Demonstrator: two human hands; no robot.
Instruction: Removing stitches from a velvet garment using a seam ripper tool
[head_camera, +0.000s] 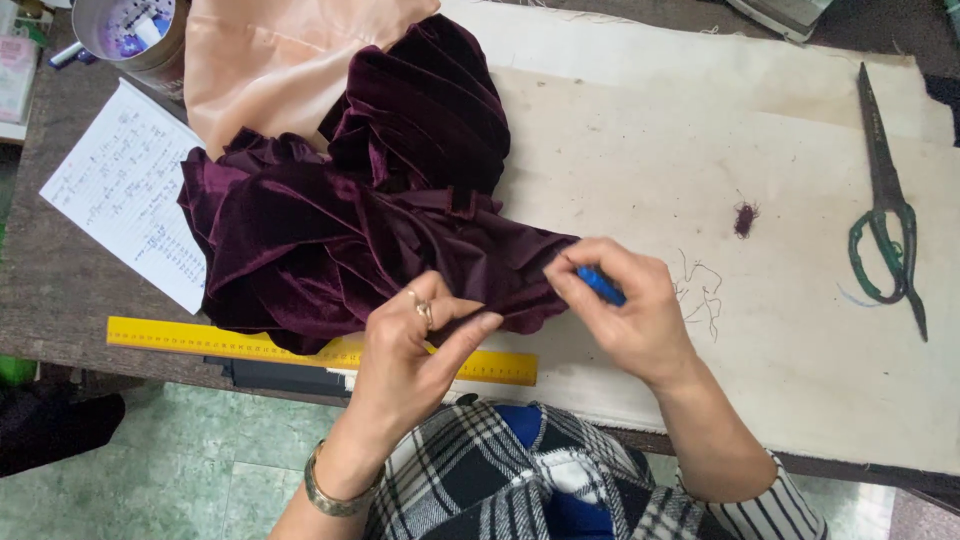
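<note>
1. Dark purple velvet fabric bunched in deep folds on the near left part of the tabletop, spread over a cream cloth cover.
2. Left hand pressed on the near edge of the velvet, fingers stretched flat and together on the cloth, pinning rather than gripping it; ring on one finger, metal bangle at the wrist.
3. Right hand just beside the velvet's right tip, fingers curled shut around a small blue object, likely a piece of chalk, its end touching the fabric edge.
4. Yellow ruler lying along the near tabletop edge, partly beneath the velvet and the left hand.
5. Peach-coloured fabric lying behind the velvet, partly tucked under it.
6. Sheet of handwritten notes to the left of the velvet, touching its folds.
7. Metal tin at the far left corner, beyond the notes.
8. Loose threads and a small purple tuft on the cream cover, right of the right hand.
9. Green-handled scissors well apart at the far right, blades pointing away.
</note>
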